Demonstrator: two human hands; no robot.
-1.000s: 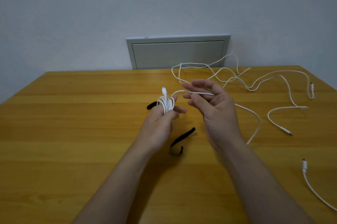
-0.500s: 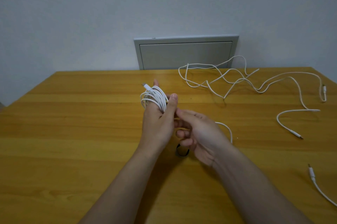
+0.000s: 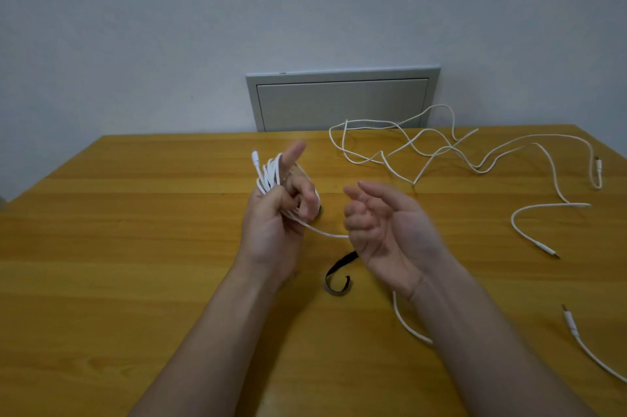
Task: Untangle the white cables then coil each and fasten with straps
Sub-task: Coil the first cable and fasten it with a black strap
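My left hand is raised over the wooden table and grips a coil of white cable wound round its fingers, with a plug end sticking up. The cable's free length runs right from the coil to my right hand. That hand is palm up with loosely curled fingers. The cable passes behind it and comes out below the wrist. A black strap lies curled on the table between my forearms. A dark bit of another strap peeks out beside my left fingers.
A second white cable sprawls in loose loops across the back right of the table. Another white cable end lies near the right edge. A grey panel sits on the wall behind the table.
My right hand has swung up and to the right and opened palm up. My left hand has tilted with the coil, and more cable is wound on it.
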